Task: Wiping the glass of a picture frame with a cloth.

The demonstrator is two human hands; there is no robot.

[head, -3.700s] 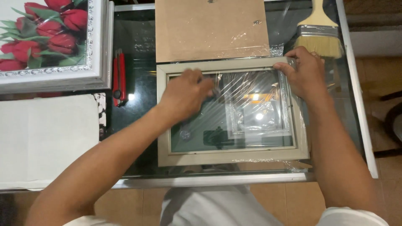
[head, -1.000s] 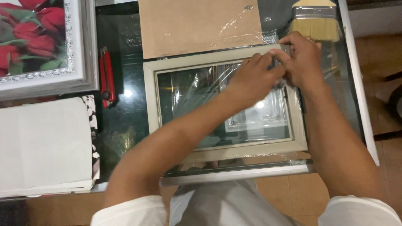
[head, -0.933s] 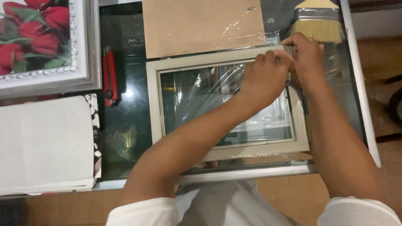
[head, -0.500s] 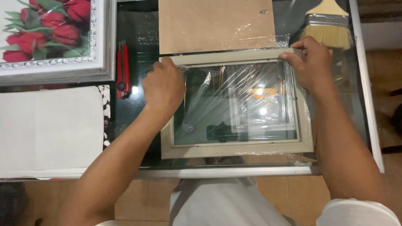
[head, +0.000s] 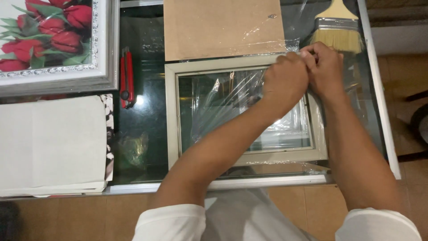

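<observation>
Hands meet at the two o'clock corner of a beige picture frame [head: 172, 134] that lies flat on the glass worktop [head: 142, 147], a little right of centre in the view. The left hand [head: 285, 80] reaches across the frame from seven o'clock, its forearm lying over the glazed middle, and its fingers are curled tight at that corner, knuckles up. The right hand [head: 326, 67] comes in from five o'clock and presses against the left one, its fingers pinched at the same spot; both seem to be gripping the clear plastic wrap [head: 223, 96] that covers the frame, though the exact hold is hidden between the fingers. The wrap is wrinkled and bunched across the glass, with loose creased film trailing past the frame's right and lower edges. Touching the frame's twelve o'clock edge lies a brown backing board [head: 223, 27], with a strip of film over its near right corner. At one o'clock, just beyond the right hand, a wide paintbrush [head: 339, 31] with pale bristles and a wooden handle rests on the worktop, bristles toward the person. At ten o'clock, between the frame and a silver-framed picture of red tulips [head: 49, 40], lies a red utility knife [head: 127, 76]. At nine o'clock sits a stack of white sheets [head: 53, 143].
</observation>
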